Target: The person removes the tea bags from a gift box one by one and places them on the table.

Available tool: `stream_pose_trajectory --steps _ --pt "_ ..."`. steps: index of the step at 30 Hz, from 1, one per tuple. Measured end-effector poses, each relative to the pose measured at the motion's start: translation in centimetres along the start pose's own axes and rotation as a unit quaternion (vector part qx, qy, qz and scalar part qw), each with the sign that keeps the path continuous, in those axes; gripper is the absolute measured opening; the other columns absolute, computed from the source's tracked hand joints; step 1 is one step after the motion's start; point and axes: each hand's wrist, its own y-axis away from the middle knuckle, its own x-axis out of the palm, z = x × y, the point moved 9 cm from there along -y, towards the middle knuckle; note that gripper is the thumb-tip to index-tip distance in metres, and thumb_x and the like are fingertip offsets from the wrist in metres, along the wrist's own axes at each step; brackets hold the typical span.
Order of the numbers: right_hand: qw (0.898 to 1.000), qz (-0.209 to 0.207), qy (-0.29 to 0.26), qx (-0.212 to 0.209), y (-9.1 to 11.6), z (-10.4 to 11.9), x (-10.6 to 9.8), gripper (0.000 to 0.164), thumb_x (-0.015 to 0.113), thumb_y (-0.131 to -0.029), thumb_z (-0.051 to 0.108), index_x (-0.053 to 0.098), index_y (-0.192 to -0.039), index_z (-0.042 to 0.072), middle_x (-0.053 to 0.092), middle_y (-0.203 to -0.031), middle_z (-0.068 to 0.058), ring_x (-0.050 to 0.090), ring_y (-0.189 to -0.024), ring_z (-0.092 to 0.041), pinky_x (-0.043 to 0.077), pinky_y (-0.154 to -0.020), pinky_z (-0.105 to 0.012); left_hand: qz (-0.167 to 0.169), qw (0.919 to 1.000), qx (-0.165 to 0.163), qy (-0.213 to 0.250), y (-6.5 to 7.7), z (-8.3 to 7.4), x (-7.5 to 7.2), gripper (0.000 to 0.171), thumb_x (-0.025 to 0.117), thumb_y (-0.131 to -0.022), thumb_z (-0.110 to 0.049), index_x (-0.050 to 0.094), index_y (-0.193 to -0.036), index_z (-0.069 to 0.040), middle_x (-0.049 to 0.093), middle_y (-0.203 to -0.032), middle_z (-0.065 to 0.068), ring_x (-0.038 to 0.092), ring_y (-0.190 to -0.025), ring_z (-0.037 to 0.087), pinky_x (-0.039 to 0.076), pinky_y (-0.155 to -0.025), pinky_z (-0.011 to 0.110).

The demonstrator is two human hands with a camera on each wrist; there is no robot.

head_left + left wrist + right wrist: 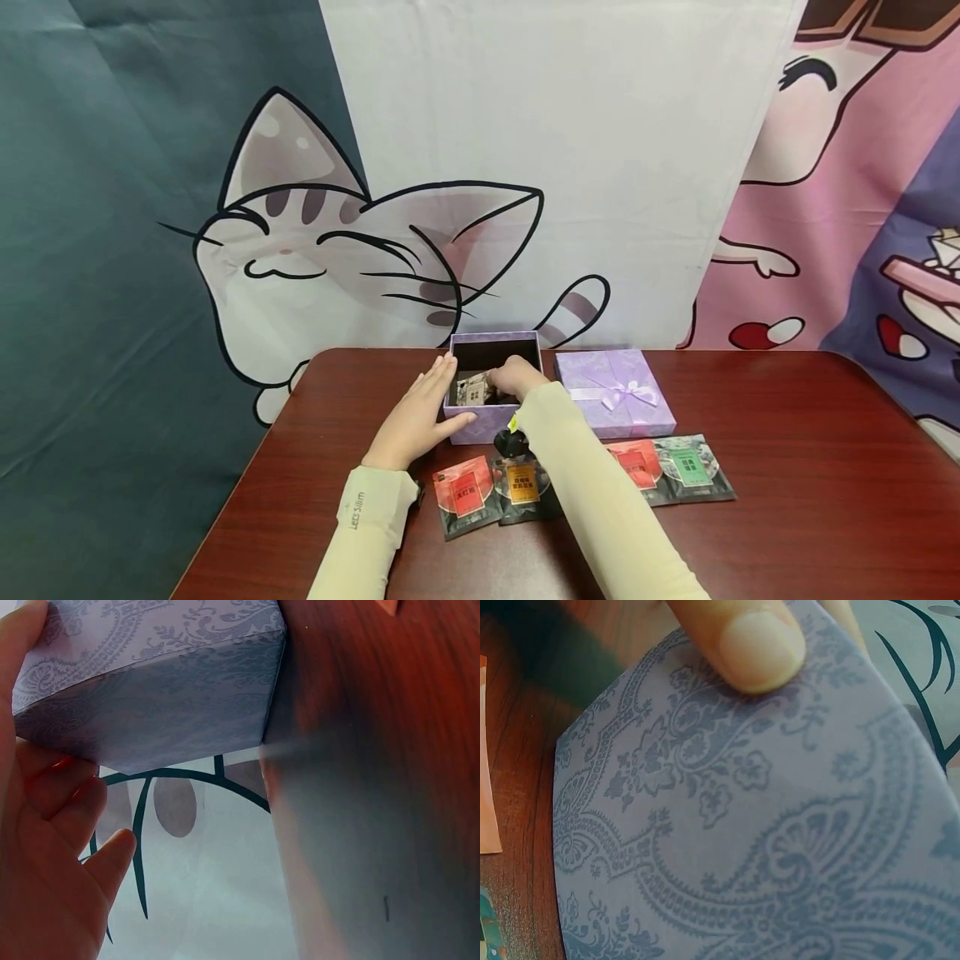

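A purple patterned box [487, 423] stands uncovered at the back of the table. My left hand [420, 417] rests against its left side, fingers extended along that wall, and the thumb [761, 652] lies flat on the front wall. In the left wrist view, the fingers spread beside the box [180, 697]. My right hand [517, 377] reaches over the front rim into the box, its fingertips hidden. Right beside those fingers, a beige printed sachet [472, 390] lies inside; whether they pinch it cannot be seen.
A purple lid [615, 393] with a ribbon bow lies right of the box. In front are a red sachet [467, 498], an orange-labelled black sachet [523, 485], another red sachet [636, 467] partly behind my right sleeve, and a green-labelled sachet [692, 468].
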Motion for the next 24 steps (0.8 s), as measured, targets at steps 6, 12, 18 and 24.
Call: stream_pose_trajectory --steps 6,12,18,24 --pt "0.997 -0.015 -0.076 -0.028 0.0 0.4 -0.2 0.021 0.059 -0.091 0.009 0.062 -0.071 0.003 0.058 -0.061 -0.003 0.056 -0.056 -0.014 0.048 -0.06 -0.024 0.0 1.0 0.001 0.001 0.0 0.0 0.0 0.09 0.071 -0.093 -0.047 0.028 -0.159 -0.002 0.025 -0.166 0.012 0.02 -0.154 0.027 0.019 -0.123 0.048" --pt "0.984 -0.031 -0.174 -0.029 0.3 0.6 -0.5 0.026 0.063 -0.096 0.011 0.063 -0.072 0.002 0.058 -0.057 -0.005 0.057 -0.048 -0.013 0.052 -0.05 -0.025 0.002 1.0 0.002 0.002 0.0 0.1 0.1 0.09 0.069 -0.094 -0.048 0.028 -0.159 -0.002 0.024 -0.166 0.012 0.019 -0.154 0.026 0.018 -0.123 0.048" --pt "0.983 -0.081 -0.158 -0.054 0.4 1.0 -1.6 0.024 0.065 -0.097 0.017 0.065 -0.078 0.004 0.061 -0.074 -0.005 0.058 -0.054 -0.012 0.056 -0.054 -0.026 0.002 1.0 0.001 0.004 -0.1 0.1 0.1 0.09 0.07 -0.094 -0.048 0.028 -0.159 -0.002 0.024 -0.166 0.012 0.019 -0.154 0.026 0.018 -0.123 0.048" --pt "0.978 -0.126 -0.139 -0.091 0.8 1.5 -2.6 0.012 0.063 -0.093 0.013 0.063 -0.084 0.005 0.062 -0.075 -0.007 0.058 -0.052 -0.014 0.052 -0.053 -0.025 0.006 1.0 -0.004 0.001 -0.1 0.2 0.2 0.09 0.069 -0.094 -0.048 0.028 -0.159 -0.001 0.024 -0.166 0.013 0.02 -0.154 0.027 0.017 -0.124 0.047"
